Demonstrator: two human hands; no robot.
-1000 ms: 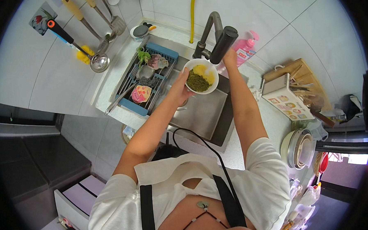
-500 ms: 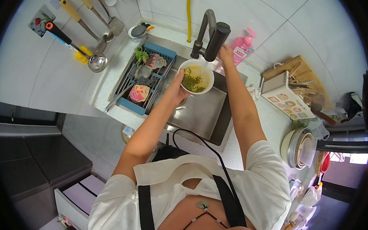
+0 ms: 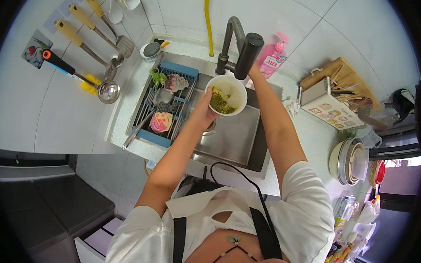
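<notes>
My left hand (image 3: 206,112) is closed on the left rim of a white bowl (image 3: 243,103), held above the sink (image 3: 234,137) right under the dark faucet (image 3: 248,55). Small green beans (image 3: 221,104) lie toward the near left side of the bowl, in cloudy water with bubbles on top. My right hand (image 3: 255,73) reaches up behind the faucet body, which hides its fingers; what it touches there cannot be made out. Just beyond it stands a pink pump bottle (image 3: 272,58).
A blue-ended rack (image 3: 154,137) across the sink's left side carries a strainer (image 3: 163,97), green leaves (image 3: 158,78) and a pink packet (image 3: 161,122). Ladle (image 3: 108,91) and spatulas hang on the left wall. At right are a utensil box (image 3: 329,103) and stacked bowls (image 3: 348,160).
The water in the bowl looks paler and more bubbly, and the beans' patch is smaller. My right hand is now more hidden behind the faucet. The whole view has shifted slightly.
</notes>
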